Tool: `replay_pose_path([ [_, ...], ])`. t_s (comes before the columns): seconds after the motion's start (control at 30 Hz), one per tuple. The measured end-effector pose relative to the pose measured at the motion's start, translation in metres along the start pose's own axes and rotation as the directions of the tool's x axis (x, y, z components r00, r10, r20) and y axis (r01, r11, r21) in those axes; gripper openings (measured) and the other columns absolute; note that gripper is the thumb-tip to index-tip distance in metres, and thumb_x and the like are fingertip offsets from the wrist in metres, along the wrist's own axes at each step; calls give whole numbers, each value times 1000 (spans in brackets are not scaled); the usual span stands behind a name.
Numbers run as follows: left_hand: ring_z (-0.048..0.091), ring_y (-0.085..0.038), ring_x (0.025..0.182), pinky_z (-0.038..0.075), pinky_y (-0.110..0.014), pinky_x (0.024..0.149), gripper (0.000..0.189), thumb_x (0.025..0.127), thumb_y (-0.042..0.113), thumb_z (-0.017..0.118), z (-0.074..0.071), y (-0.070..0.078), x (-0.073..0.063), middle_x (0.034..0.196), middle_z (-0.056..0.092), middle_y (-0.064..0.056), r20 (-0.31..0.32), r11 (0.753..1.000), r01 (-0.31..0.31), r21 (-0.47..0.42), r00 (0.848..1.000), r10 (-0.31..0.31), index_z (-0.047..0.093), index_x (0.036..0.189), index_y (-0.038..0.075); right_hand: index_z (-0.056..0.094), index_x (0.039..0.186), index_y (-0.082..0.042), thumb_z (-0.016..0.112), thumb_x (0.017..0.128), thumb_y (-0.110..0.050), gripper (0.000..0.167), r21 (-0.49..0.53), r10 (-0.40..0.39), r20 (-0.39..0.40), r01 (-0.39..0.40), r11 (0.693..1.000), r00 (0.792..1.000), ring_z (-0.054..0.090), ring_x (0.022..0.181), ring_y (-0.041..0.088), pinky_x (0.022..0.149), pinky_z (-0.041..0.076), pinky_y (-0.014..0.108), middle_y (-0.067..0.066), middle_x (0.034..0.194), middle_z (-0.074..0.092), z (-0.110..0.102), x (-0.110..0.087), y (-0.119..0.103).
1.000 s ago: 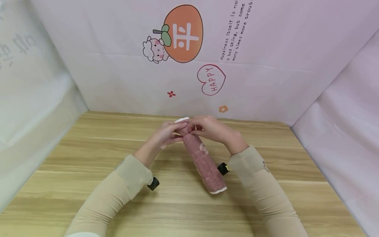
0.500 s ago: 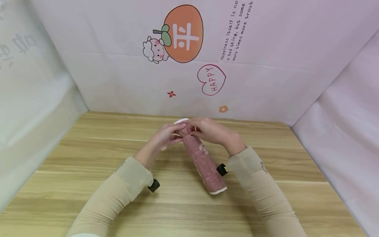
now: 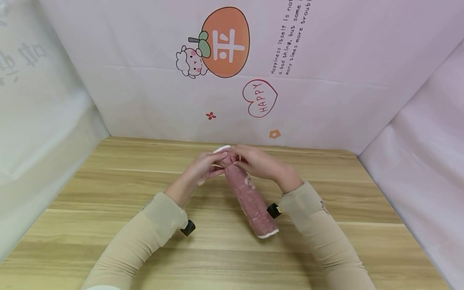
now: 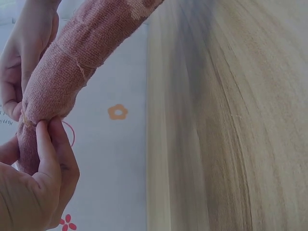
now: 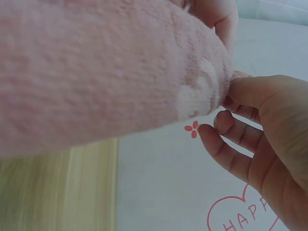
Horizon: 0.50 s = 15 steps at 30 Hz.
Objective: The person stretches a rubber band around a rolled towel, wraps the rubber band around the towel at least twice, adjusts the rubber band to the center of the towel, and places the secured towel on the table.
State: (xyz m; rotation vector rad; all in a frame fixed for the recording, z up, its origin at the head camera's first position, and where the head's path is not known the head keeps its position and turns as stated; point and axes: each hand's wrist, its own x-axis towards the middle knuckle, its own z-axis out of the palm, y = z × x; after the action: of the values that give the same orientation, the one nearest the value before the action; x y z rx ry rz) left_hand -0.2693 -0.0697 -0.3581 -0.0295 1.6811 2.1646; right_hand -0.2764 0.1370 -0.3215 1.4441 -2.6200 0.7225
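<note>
A dusty pink rolled towel (image 3: pixel 251 201) with white-edged ends slants in front of me, its far end narrowed at a gathered neck. My left hand (image 3: pixel 199 167) holds the far end, thumb on top and fingers beneath. At the neck, the thumb and forefinger of my right hand (image 3: pixel 262 162) pinch the cloth from the other side. A thin yellowish band (image 4: pixel 27 122) shows at the neck in the left wrist view; it looks like a rubber band, partly hidden by fingers. In the right wrist view the roll (image 5: pixel 96 72) fills the upper left, and the other right fingers are bent loosely.
Beneath the hands is a wood-grain table (image 3: pixel 210 257). A white printed cloth (image 3: pixel 152 96) rises along its far edge, with more white cloth at both sides. Black wrist cameras (image 3: pixel 188 228) hang under both cuffs.
Both hands stay at the towel's neck. My right hand has lowered slightly and its fingers have drawn in closer to the neck. The towel has hardly moved.
</note>
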Motion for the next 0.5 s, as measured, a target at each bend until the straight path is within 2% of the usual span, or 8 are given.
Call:
replay_pose_path([
  [0.17, 64, -13, 75, 59, -21, 75, 14, 106, 15, 56, 0, 0, 1, 88, 60, -3, -8, 1000, 1, -11, 1000, -1, 60, 105, 1, 55, 93, -7, 65, 97, 7, 17, -20, -18, -44, 18, 1000, 999, 52, 80, 18, 69, 48, 31, 4, 89, 52, 5, -1, 3],
  [0.33, 64, -13, 76, 58, -20, 75, 15, 106, 14, 56, -2, 0, 2, 87, 61, -3, -4, 1000, 9, -6, 1000, -9, 60, 105, 0, 56, 97, -3, 64, 97, 9, 14, -46, -51, -96, 46, 998, 994, 53, 81, 20, 69, 49, 32, 7, 92, 54, 11, -2, 3],
  [0.5, 64, -13, 78, 59, -21, 77, 15, 106, 14, 56, -2, -2, 3, 88, 62, -3, -4, 1000, 10, 4, 1000, -10, 60, 106, 0, 58, 100, -1, 63, 96, 10, 12, -64, -34, -136, 25, 998, 990, 55, 83, 21, 71, 52, 35, 8, 93, 58, 16, -3, 2],
])
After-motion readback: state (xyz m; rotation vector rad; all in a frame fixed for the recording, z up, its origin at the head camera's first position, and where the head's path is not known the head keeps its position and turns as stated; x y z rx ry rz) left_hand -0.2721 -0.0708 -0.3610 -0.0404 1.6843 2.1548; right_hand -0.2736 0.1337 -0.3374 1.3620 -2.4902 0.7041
